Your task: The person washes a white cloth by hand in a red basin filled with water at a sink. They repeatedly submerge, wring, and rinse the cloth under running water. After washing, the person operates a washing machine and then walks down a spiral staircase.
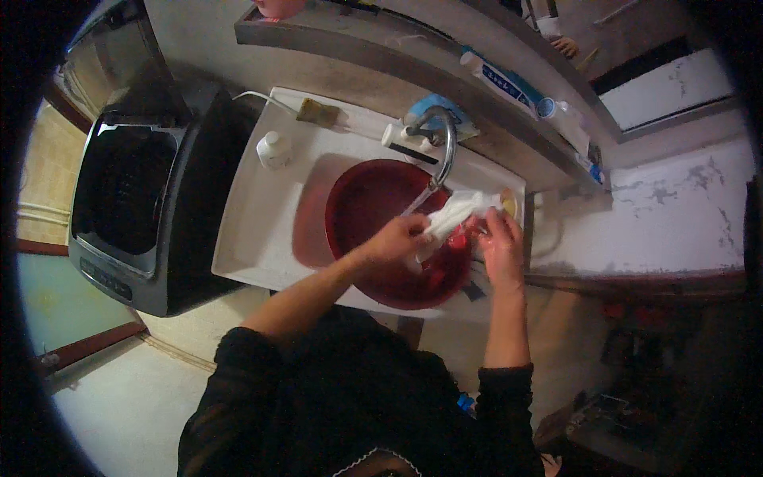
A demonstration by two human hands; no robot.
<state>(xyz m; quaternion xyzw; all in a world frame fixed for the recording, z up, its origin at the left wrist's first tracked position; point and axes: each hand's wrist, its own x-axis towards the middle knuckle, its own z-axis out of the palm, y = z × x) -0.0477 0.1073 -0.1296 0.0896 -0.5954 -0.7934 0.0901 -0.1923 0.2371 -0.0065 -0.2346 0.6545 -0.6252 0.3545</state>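
Note:
A white wet cloth (456,213) is stretched between my two hands above a red plastic basin (369,208). My left hand (400,237) grips its left end, over the middle of the basin. At the other end my right hand (498,241) has hold of it near the basin's right rim. Water runs from the curved chrome faucet (450,143) just behind the cloth. The basin rests in a white sink (256,226). Something bright red (459,238) shows below the cloth; what it is I cannot tell.
A black top-loading washing machine (179,238) stands at the left with its lid raised. On the sink's back ledge are a white bottle (274,150) and a sponge (318,112). A shelf (357,53) above carries a toothpaste tube (498,80) and a white container (563,119).

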